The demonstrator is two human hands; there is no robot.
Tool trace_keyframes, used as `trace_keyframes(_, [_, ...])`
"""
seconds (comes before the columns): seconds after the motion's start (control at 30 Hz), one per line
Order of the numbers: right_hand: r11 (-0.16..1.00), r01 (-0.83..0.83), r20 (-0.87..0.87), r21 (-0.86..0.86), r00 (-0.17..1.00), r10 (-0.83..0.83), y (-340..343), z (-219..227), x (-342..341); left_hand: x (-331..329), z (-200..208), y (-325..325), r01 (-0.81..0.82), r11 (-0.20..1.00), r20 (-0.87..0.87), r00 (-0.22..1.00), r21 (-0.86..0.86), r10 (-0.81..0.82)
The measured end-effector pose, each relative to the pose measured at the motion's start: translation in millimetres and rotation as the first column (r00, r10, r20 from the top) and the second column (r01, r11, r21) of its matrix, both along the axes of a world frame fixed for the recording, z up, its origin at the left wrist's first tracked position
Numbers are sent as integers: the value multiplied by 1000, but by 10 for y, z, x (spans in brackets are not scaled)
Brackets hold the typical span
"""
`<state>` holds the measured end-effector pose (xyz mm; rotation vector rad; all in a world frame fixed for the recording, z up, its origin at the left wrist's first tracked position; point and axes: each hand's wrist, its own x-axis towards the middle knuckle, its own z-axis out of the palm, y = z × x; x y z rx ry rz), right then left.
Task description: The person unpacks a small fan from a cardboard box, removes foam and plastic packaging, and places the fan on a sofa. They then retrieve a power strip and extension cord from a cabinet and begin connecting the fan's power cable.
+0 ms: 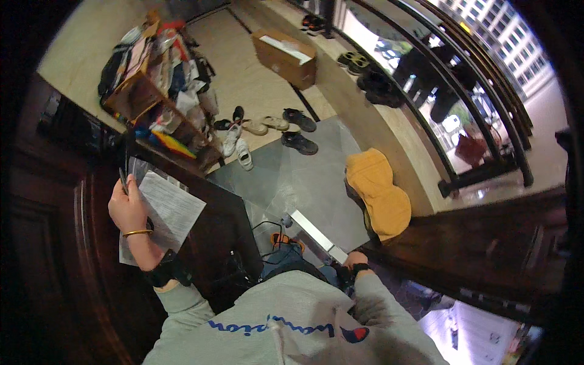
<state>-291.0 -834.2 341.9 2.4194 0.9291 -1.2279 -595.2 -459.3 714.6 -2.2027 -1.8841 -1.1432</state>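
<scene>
My left hand point(126, 207) is raised at the left and grips a clear plastic sleeve with a printed white sheet of paper point(165, 210) in it, beside a dark wooden panel. A gold bangle and a black wristband sit on that wrist. My right hand point(353, 263) is low near my waist, mostly hidden behind my grey sweatshirt sleeve; it touches a long silvery bar point(316, 234) that lies across the floor mat. Whether its fingers are closed on the bar is not visible.
A cluttered wooden shelf point(159, 97) stands at the upper left, with several shoes point(267, 131) scattered on the floor beside it. A cardboard box point(286, 58) lies farther back. A mustard-yellow padded seat point(378, 194) sits by the curved window rail point(450, 121). Dark wooden furniture point(486, 243) is at right.
</scene>
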Motion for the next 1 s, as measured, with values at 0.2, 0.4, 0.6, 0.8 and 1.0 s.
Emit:
trace_keyframes(0.2, [937, 347, -18, -25, 937, -348, -1513, 35, -688, -162, -85, 296, 78, 997, -217, 974, 27, -70])
trace_keyframes(0.4, [795, 606, -35, -37, 794, -607, -2903, 141, -1406, -3, -54, 457, 80, 993, -336, 936, -91, -107])
trace_keyframes(0.6, [634, 773, 125, -4, 630, -767, -4031, 300, -2112, 489, 75, 618, 117, 972, -477, 855, -204, -203])
trace_keyframes(0.8, [505, 863, 129, -32, 504, -854, -4869, 159, -2663, 635, -130, 834, 175, 943, -428, 857, -283, -288])
trace_keyframes(1.0, [380, 921, -4, -88, 381, -925, -5342, -69, -3022, 796, -78, 850, 140, 927, -402, 871, -347, -282])
